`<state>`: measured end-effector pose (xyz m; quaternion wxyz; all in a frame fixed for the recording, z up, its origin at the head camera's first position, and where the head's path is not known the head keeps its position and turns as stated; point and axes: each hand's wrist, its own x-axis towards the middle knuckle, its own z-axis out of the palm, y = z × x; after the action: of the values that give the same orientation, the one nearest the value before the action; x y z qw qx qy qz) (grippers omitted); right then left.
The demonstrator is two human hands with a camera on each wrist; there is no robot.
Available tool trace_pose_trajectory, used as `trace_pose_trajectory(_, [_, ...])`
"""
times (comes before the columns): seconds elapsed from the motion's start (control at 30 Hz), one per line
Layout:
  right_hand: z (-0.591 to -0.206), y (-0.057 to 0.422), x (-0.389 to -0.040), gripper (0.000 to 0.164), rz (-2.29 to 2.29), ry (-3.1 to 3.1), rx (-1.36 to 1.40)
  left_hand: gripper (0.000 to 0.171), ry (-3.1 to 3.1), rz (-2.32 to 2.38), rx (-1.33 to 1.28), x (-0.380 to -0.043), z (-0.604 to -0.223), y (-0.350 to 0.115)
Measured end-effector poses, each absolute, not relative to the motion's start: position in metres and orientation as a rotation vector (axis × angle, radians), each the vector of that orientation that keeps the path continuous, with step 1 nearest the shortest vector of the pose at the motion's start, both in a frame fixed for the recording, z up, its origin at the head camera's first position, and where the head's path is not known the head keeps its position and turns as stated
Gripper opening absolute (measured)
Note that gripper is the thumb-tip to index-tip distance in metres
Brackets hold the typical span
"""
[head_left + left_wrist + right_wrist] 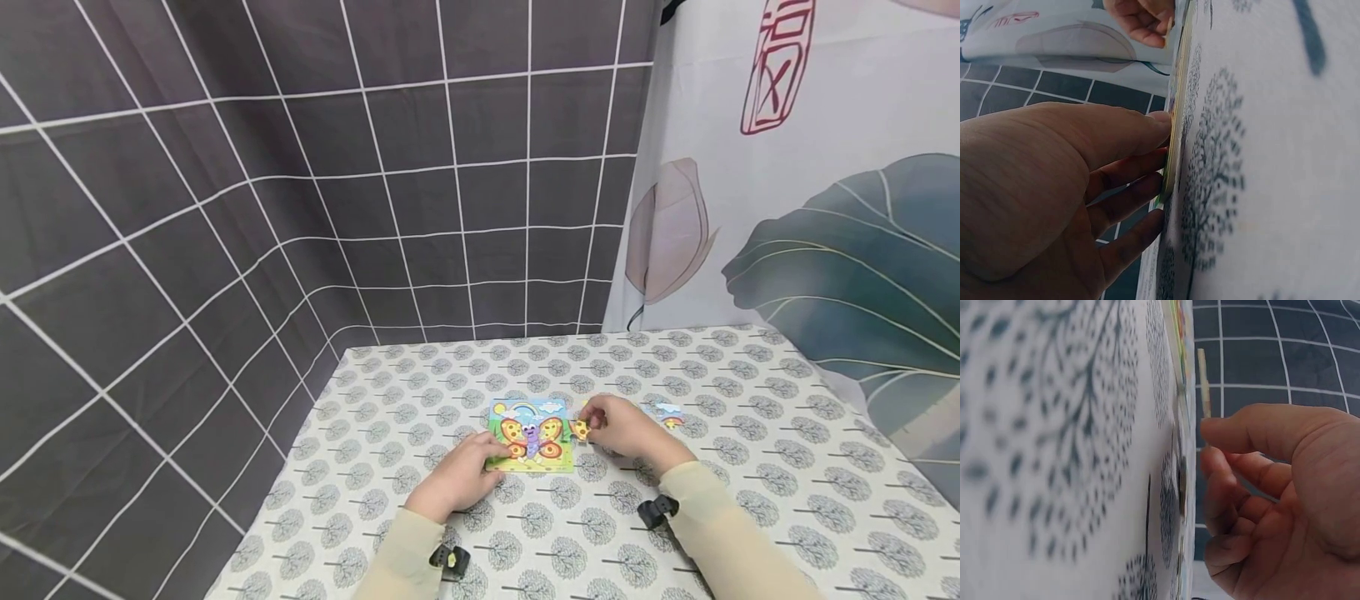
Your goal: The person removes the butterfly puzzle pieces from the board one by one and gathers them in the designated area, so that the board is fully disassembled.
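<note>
A butterfly jigsaw puzzle (531, 440) in a flat board lies on the table, showing a purple-bodied butterfly, a rainbow and a sun. At its lower left edge rests my left hand (463, 471), fingers extended onto the board. The left wrist view shows this hand (1104, 169) with thumb and fingertips against the thin board edge (1175, 125). Just right of the board, my right hand (618, 427) pinches a yellow and orange puzzle piece (580, 429). Seen edge-on in the right wrist view, the piece (1204, 381) stands between thumb and fingers, raised off the cloth.
More loose puzzle pieces (672, 422) lie on the cloth to the right, partly behind the right hand. A tree-patterned tablecloth (570, 554) covers the table. Behind it hang a dark grid curtain (487, 200) and a white curtain with leaf prints (690, 100).
</note>
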<state>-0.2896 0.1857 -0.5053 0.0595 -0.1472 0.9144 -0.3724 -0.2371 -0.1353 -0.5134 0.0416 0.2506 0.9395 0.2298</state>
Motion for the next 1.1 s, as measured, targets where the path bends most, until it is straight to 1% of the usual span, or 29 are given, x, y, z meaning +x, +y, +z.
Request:
trace_pose_trajectory(0.27, [-0.506, 0.197, -0.29, 0.023, -1.125, 2.737, -0.503, 0.042, 2.87, 0.722, 0.773, -0.237, -0.511, -0.135])
trace_pose_trajectory(0.83, [-0.507, 0.214, -0.29, 0.025, -1.16, 2.661, -0.449, 0.041, 2.871, 0.735, 0.802, -0.238, -0.514, -0.136])
trace_pose_trajectory(1.1, [-0.506, 0.218, -0.29, 0.025, -1.128, 2.665, -0.476, 0.041, 2.869, 0.736, 0.793, -0.237, -0.512, -0.136])
